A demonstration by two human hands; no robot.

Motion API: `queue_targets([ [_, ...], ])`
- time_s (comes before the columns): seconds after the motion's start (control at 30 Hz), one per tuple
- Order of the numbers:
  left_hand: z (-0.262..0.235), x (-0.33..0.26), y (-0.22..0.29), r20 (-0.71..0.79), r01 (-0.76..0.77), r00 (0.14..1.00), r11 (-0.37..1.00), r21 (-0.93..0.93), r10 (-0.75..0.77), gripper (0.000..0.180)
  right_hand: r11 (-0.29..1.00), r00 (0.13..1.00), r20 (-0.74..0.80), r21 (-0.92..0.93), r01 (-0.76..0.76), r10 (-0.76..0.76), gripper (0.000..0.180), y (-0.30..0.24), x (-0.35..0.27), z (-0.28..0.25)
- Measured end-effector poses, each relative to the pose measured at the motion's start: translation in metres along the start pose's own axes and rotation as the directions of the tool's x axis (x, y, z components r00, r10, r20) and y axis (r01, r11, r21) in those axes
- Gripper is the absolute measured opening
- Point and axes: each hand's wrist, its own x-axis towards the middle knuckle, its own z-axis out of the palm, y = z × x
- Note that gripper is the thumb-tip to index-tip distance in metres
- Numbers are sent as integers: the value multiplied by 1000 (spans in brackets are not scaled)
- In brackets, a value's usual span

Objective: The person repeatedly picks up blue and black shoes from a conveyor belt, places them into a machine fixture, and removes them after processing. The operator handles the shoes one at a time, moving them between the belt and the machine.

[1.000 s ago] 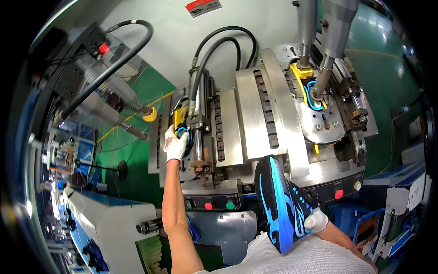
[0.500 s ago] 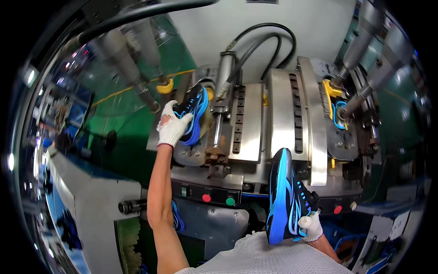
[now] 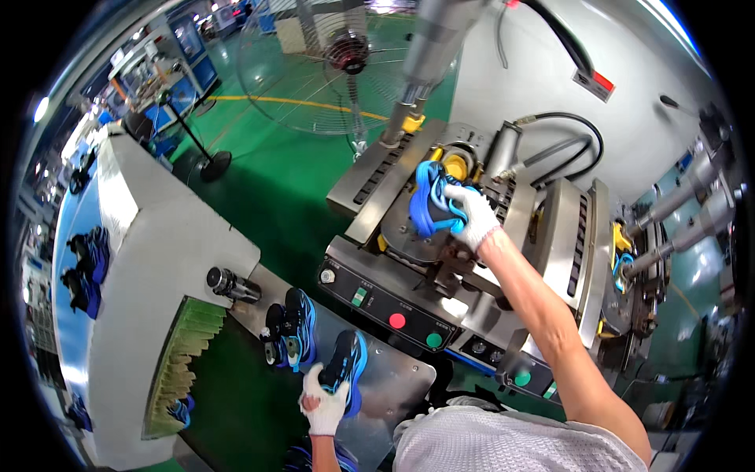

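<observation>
In a white knit glove, my right hand (image 3: 473,219) grips a black sports shoe with a bright blue sole (image 3: 421,214). It holds this shoe tilted over the left station (image 3: 405,236) of a metal press, just in front of a round yellow pad (image 3: 454,167). Lower down, my gloved left hand (image 3: 322,403) is closed around the rear of another black-and-blue shoe (image 3: 346,363) at the metal shelf (image 3: 397,370). Whether that shoe rests fully on the shelf I cannot tell. Two similar shoes (image 3: 292,326) stand on the shelf just left of it.
A control panel with red and green buttons (image 3: 397,321) runs along the press front. Metal rods (image 3: 409,94) hang over the left station. A black cylinder (image 3: 233,285) sticks out from the grey machine (image 3: 169,252) at left. Behind stands a caged fan (image 3: 350,55).
The view has swung left. My left hand has taken its shoe off the left station down to the shelf. My right hand has brought its shoe from near my body to that station.
</observation>
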Motion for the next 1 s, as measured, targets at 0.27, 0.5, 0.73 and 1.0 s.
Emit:
queue_targets([
  [0.27,64,-106,-100,-160,480,868,876,32,-470,76,-643,883,79,-716,-273,-463,31,1,214,-91],
  [0.5,103,-166,-121,-411,564,728,820,-96,-548,81,-371,921,-41,-908,-196,-388,52,34,218,-66],
  [0.73,110,-161,-148,-344,526,765,837,-155,-544,72,714,893,-320,-540,-446,316,18,-36,265,-143],
  [1.0,123,-177,-157,-449,438,744,869,-232,-495,64,-200,812,559,-826,528,-165,76,125,-164,14],
])
